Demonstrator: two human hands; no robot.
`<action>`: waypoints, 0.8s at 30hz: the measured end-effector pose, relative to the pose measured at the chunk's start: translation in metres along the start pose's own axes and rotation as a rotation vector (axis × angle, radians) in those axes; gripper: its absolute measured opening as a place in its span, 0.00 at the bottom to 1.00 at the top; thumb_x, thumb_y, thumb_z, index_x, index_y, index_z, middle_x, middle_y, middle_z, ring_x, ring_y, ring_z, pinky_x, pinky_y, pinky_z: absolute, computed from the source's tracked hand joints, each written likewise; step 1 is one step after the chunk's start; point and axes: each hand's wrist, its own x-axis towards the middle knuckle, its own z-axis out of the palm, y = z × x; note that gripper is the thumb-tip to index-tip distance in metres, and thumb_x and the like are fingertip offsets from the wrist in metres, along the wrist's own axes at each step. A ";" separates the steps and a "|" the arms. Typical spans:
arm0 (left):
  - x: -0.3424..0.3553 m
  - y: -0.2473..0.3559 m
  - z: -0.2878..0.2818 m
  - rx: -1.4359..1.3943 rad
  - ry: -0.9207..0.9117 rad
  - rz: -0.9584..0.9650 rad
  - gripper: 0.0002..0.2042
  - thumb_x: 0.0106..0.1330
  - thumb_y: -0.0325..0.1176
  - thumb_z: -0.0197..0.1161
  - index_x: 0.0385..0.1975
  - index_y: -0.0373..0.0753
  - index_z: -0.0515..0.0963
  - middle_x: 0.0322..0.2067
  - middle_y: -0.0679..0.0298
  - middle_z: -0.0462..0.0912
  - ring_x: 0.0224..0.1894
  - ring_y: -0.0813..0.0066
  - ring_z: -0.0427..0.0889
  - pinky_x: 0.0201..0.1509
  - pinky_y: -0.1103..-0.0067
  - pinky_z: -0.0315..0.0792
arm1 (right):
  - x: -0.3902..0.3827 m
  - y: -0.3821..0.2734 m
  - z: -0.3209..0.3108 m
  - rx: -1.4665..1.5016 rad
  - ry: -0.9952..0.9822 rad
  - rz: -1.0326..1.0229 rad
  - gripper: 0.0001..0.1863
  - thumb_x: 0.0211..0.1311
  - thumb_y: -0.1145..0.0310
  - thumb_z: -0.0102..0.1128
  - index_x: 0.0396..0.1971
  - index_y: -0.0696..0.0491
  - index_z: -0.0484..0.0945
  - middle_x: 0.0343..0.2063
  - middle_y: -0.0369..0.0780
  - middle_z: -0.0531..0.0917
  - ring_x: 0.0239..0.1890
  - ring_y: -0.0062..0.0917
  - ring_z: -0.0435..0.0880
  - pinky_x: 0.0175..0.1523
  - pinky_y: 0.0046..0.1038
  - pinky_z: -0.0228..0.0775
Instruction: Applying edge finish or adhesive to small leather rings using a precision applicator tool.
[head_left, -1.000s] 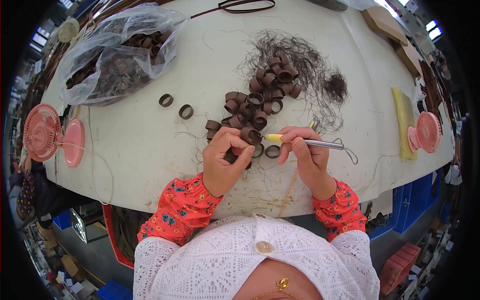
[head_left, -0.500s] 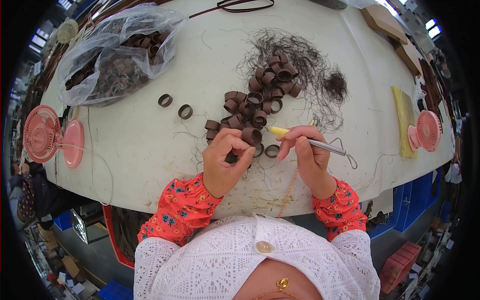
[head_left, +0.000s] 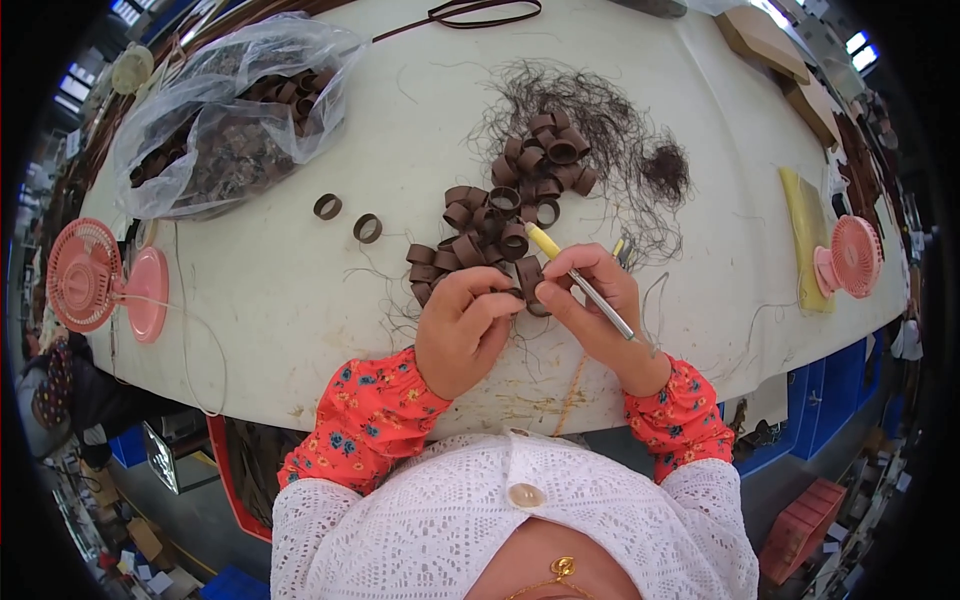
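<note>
In front of me my left hand (head_left: 463, 325) is closed, its fingertips pinched at the lower edge of a brown leather-like ring (head_left: 528, 271). My right hand (head_left: 603, 318) grips a slim pen-shaped tool (head_left: 543, 240) with a yellow front part and a silver shaft, which slants up to the left. The right thumb and finger also reach the ring's right side, partly hiding it. Just beyond both hands lies a heap of similar brown rings (head_left: 467, 250), stretching away toward the back. Two loose rings (head_left: 367, 228) lie left of the heap.
Tangled dark threads (head_left: 560, 90) spread behind the heap, with a dense clump (head_left: 665, 170) to the right. A clear plastic bag (head_left: 230, 140) of rings stands back left. Pink fans (head_left: 82, 275) sit at both sides; a yellow packet (head_left: 805, 240) lies near the right one.
The ring has shifted right and is now between both hands. My right hand has moved left toward it, and the pen-shaped tool has tilted to point farther away from me.
</note>
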 end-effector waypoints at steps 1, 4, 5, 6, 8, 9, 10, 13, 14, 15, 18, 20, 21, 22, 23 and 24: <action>0.000 0.001 -0.002 0.003 0.002 0.000 0.10 0.48 0.22 0.63 0.31 0.38 0.75 0.37 0.62 0.73 0.34 0.70 0.73 0.36 0.79 0.68 | 0.000 -0.001 0.001 -0.021 0.033 -0.060 0.09 0.58 0.79 0.60 0.38 0.54 0.72 0.30 0.31 0.74 0.29 0.10 0.72 0.34 0.14 0.66; 0.002 0.002 -0.007 -0.426 0.143 -0.299 0.11 0.54 0.25 0.65 0.37 0.40 0.75 0.40 0.63 0.68 0.30 0.81 0.67 0.34 0.83 0.65 | 0.000 0.002 0.003 0.054 0.072 -0.154 0.10 0.57 0.80 0.59 0.37 0.54 0.72 0.29 0.32 0.75 0.28 0.12 0.71 0.33 0.15 0.65; 0.004 0.002 -0.009 -0.428 0.144 -0.298 0.11 0.54 0.25 0.65 0.37 0.40 0.75 0.40 0.63 0.68 0.30 0.81 0.67 0.34 0.83 0.65 | -0.001 0.004 0.002 0.053 0.071 -0.154 0.10 0.57 0.80 0.59 0.37 0.54 0.72 0.29 0.32 0.75 0.28 0.12 0.71 0.33 0.15 0.65; 0.005 0.002 -0.012 -0.458 0.074 -0.312 0.11 0.54 0.25 0.65 0.37 0.40 0.75 0.40 0.64 0.68 0.29 0.82 0.66 0.34 0.84 0.64 | -0.001 0.006 0.001 -0.014 0.043 -0.212 0.10 0.57 0.80 0.60 0.37 0.53 0.72 0.29 0.33 0.75 0.27 0.14 0.72 0.32 0.16 0.66; 0.004 0.002 -0.012 -0.486 0.007 -0.328 0.11 0.54 0.25 0.65 0.37 0.39 0.75 0.39 0.65 0.69 0.29 0.82 0.66 0.33 0.84 0.63 | -0.001 0.007 0.000 -0.080 0.011 -0.269 0.10 0.56 0.80 0.60 0.36 0.53 0.73 0.28 0.34 0.75 0.27 0.16 0.73 0.32 0.17 0.66; 0.002 0.001 -0.010 -0.528 -0.035 -0.341 0.10 0.54 0.25 0.66 0.36 0.39 0.75 0.38 0.66 0.69 0.29 0.82 0.65 0.33 0.85 0.63 | 0.000 0.007 0.000 -0.155 -0.026 -0.318 0.10 0.56 0.80 0.60 0.36 0.53 0.73 0.28 0.35 0.76 0.27 0.18 0.74 0.31 0.18 0.66; 0.000 0.001 -0.008 -0.570 -0.077 -0.353 0.09 0.54 0.26 0.66 0.34 0.39 0.76 0.36 0.67 0.70 0.28 0.83 0.65 0.33 0.86 0.62 | 0.000 0.007 0.000 -0.230 -0.062 -0.367 0.10 0.55 0.80 0.61 0.36 0.53 0.73 0.28 0.36 0.76 0.27 0.20 0.75 0.31 0.19 0.66; -0.003 -0.007 -0.011 -0.596 -0.151 -0.454 0.07 0.54 0.26 0.67 0.31 0.39 0.76 0.35 0.68 0.70 0.28 0.85 0.64 0.32 0.87 0.62 | 0.001 0.005 0.001 -0.281 -0.091 -0.374 0.11 0.54 0.80 0.61 0.36 0.52 0.73 0.27 0.38 0.76 0.27 0.23 0.76 0.31 0.20 0.67; -0.003 -0.007 -0.011 -0.597 -0.152 -0.454 0.07 0.54 0.26 0.67 0.31 0.39 0.76 0.35 0.68 0.70 0.28 0.85 0.64 0.32 0.87 0.62 | 0.001 0.006 0.001 -0.282 -0.090 -0.374 0.11 0.54 0.80 0.61 0.36 0.52 0.73 0.27 0.38 0.76 0.27 0.23 0.76 0.31 0.20 0.67; -0.002 -0.007 -0.011 -0.610 -0.155 -0.445 0.06 0.54 0.26 0.67 0.30 0.39 0.76 0.35 0.68 0.70 0.28 0.85 0.64 0.32 0.87 0.62 | 0.001 0.007 0.000 -0.242 -0.105 -0.355 0.11 0.55 0.80 0.61 0.36 0.52 0.72 0.29 0.37 0.76 0.27 0.21 0.76 0.31 0.20 0.67; -0.001 -0.005 -0.010 -0.634 -0.136 -0.438 0.05 0.54 0.25 0.66 0.28 0.39 0.76 0.36 0.68 0.71 0.27 0.86 0.64 0.32 0.87 0.62 | -0.001 0.010 -0.003 -0.097 -0.136 -0.260 0.09 0.58 0.77 0.59 0.37 0.53 0.72 0.32 0.36 0.75 0.28 0.18 0.75 0.32 0.19 0.67; 0.001 -0.003 -0.011 -0.647 -0.115 -0.439 0.05 0.54 0.24 0.66 0.28 0.39 0.76 0.37 0.67 0.71 0.27 0.86 0.65 0.32 0.87 0.63 | -0.002 0.009 -0.003 0.007 -0.151 -0.184 0.08 0.60 0.76 0.58 0.38 0.53 0.71 0.34 0.36 0.75 0.29 0.17 0.75 0.33 0.18 0.67; 0.002 -0.002 -0.012 -0.650 -0.111 -0.443 0.05 0.55 0.24 0.65 0.29 0.39 0.76 0.39 0.66 0.72 0.28 0.86 0.66 0.33 0.87 0.64 | -0.003 0.006 -0.002 0.110 -0.143 -0.106 0.08 0.61 0.75 0.57 0.38 0.53 0.70 0.35 0.35 0.74 0.31 0.15 0.75 0.34 0.17 0.68; 0.002 -0.002 -0.013 -0.654 -0.106 -0.447 0.05 0.56 0.23 0.64 0.29 0.38 0.76 0.41 0.65 0.72 0.30 0.87 0.68 0.35 0.87 0.66 | -0.004 0.005 -0.002 0.211 -0.135 -0.028 0.07 0.62 0.74 0.57 0.39 0.54 0.70 0.36 0.34 0.74 0.33 0.14 0.74 0.35 0.16 0.69; 0.002 -0.002 -0.012 -0.653 -0.105 -0.447 0.05 0.56 0.23 0.64 0.29 0.38 0.76 0.41 0.65 0.72 0.30 0.87 0.68 0.35 0.87 0.66 | -0.004 0.005 -0.001 0.212 -0.136 -0.029 0.07 0.62 0.74 0.57 0.39 0.54 0.70 0.36 0.34 0.74 0.33 0.14 0.74 0.35 0.16 0.69; 0.001 -0.003 -0.011 -0.778 -0.124 -0.486 0.04 0.57 0.23 0.63 0.30 0.38 0.75 0.43 0.64 0.72 0.32 0.87 0.69 0.36 0.86 0.67 | -0.005 0.005 -0.001 0.255 -0.130 -0.002 0.08 0.62 0.73 0.56 0.39 0.54 0.69 0.36 0.34 0.74 0.33 0.14 0.74 0.36 0.16 0.70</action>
